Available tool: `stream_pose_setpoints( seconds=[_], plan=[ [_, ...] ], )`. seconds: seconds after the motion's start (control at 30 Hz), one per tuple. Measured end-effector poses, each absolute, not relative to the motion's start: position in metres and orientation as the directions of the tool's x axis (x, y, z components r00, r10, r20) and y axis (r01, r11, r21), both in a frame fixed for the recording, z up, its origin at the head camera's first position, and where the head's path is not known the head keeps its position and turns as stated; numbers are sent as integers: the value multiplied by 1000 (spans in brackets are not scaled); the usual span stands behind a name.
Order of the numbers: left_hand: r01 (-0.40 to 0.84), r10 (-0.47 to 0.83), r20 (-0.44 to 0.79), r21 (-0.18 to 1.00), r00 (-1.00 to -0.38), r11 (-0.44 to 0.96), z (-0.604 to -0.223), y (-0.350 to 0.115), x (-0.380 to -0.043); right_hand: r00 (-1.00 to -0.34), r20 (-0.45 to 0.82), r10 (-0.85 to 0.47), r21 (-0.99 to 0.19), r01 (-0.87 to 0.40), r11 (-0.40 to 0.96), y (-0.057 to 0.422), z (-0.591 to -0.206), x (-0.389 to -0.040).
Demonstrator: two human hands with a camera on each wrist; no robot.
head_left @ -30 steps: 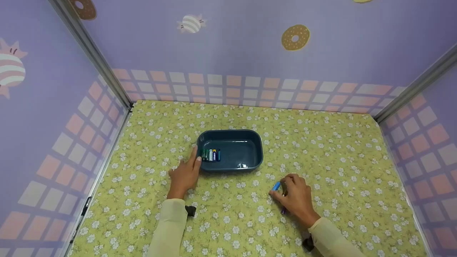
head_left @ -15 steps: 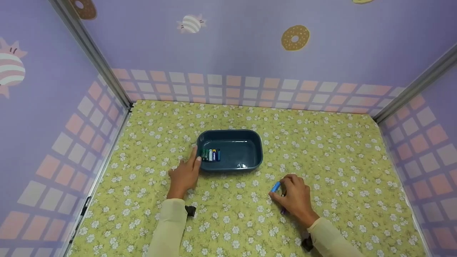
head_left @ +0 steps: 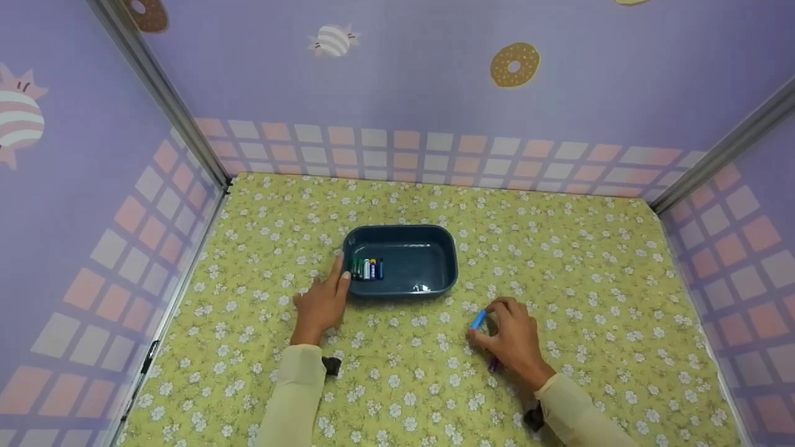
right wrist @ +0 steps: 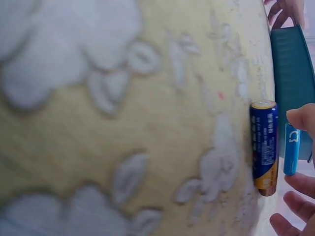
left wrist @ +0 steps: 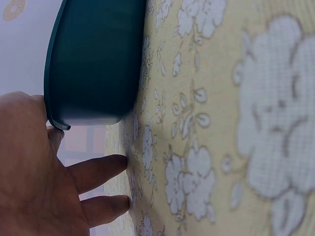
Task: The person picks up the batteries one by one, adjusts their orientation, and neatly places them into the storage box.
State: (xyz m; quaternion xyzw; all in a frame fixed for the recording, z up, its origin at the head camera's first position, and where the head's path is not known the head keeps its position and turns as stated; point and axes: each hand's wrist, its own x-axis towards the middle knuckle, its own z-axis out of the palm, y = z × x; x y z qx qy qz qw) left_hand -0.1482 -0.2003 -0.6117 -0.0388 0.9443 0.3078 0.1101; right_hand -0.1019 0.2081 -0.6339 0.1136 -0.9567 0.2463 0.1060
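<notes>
A dark teal plastic tub (head_left: pixel 435 292) stands on the flowered cloth, with several batteries (head_left: pixel 367 270) lined up side by side at its left end. My left hand (head_left: pixel 321 304) holds the tub's left rim, thumb over the edge and index finger along the outside. Two of its other fingers reach down to the cloth in the left wrist view. To the tub's front right, my right hand (head_left: pixel 514 335) pinches a light blue battery (right wrist: pixel 292 150) between thumb and finger. Close by that hand is a dark blue and yellow battery (right wrist: pixel 264 145), mostly hidden under the hand in the head view.
Yellow-green flowered cloth (head_left: pixel 590 261) covers the table. Purple panels with printed sweets and a checked border (head_left: pixel 422 152) enclose it at the back and both sides. Metal posts (head_left: pixel 168 99) stand at the corners.
My right hand has shifted slightly away from me with the light blue battery, which tilts a little differently. My left hand and the tub have stayed in place.
</notes>
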Motion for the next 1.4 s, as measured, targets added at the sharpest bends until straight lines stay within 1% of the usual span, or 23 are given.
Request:
stream_pose_setpoints(
  seconds=[0.43, 0.67, 0.8, 1.1, 1.4],
  plan=[
    [-141, -4, -229, 584, -973, 799, -611, -201, -148, -924, 327, -197, -556, -357, 751, 193, -617, -121],
    [-136, -7, -226, 561, -974, 816, -612, -200, -150, -900, 391, -196, -580, -405, 707, 176, -599, -137],
    [-139, -6, -231, 565, -973, 814, -612, -200, -149, -891, 399, -216, -576, -426, 697, 165, -586, -149],
    [-147, -7, -233, 588, -972, 795, -611, -200, -148, -881, 374, -289, -577, -465, 672, 134, -567, -179],
    [-139, -6, -226, 579, -974, 804, -611, -201, -148, -882, 297, -366, -617, -469, 631, 106, -560, -201]
  ],
)
